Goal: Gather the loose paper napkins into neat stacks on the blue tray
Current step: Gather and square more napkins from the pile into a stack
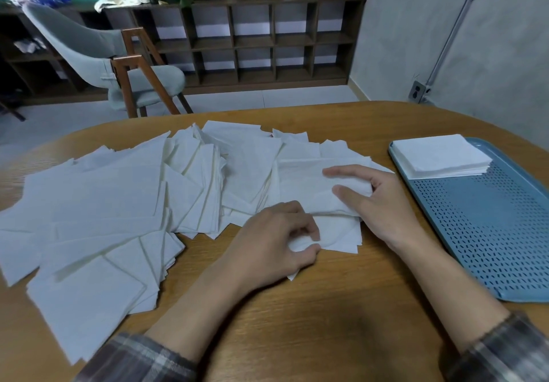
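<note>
Pinching a crumpled napkin corner [303,245], the left grip [276,239] sits just beside the right grip [377,200], whose thumb and fingers clasp a folded napkin [309,185]; how many sheets each holds is hidden. Loose napkins [118,203] sprawl left of both over the bench [297,322]; 1 neat stack [439,155] sits on the blue tray [490,233], cut off at right.

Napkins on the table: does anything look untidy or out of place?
Yes. The loose napkins lie fanned and overlapping at many angles across the table, unlike the one square stack at the far end of the blue tray. The left hand bunches one napkin's corner; the right hand pinches another.
</note>
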Demonstrator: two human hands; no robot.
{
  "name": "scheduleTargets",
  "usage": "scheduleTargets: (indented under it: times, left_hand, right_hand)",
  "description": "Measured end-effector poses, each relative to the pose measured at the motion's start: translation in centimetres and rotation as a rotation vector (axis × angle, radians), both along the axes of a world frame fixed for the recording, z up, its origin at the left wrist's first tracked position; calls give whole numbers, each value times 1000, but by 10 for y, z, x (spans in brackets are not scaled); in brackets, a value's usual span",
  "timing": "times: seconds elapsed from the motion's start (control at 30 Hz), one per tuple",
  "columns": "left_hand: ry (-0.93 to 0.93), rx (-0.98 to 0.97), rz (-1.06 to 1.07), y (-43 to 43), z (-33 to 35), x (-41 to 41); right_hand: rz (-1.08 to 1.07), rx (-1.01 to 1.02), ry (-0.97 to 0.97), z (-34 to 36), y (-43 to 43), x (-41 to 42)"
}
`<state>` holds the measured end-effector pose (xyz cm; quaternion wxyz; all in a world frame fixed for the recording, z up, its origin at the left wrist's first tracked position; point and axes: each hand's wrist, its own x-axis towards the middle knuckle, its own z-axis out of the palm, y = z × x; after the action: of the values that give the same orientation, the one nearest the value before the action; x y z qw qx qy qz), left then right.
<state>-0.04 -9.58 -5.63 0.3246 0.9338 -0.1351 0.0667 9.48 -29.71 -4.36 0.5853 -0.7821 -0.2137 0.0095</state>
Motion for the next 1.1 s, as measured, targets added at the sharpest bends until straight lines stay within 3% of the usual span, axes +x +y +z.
scheduleTargets:
  times: [0.17,0.37,0.63,1.1]
  left_hand:
    - [75,-118,-11,5,9,-2]
    - [243,-156,-175,10,19,-8]
    - [66,19,45,18,7,3]
    - [96,-255,44,18,21,-2]
  right_hand:
    - [-2,-1,-16,3,-1,-2]
    - [-3,2,-31,4,-2,-2]
    - [-6,-3,-32,4,-2,-2]
    - [43,45,6,7,-1,-5]
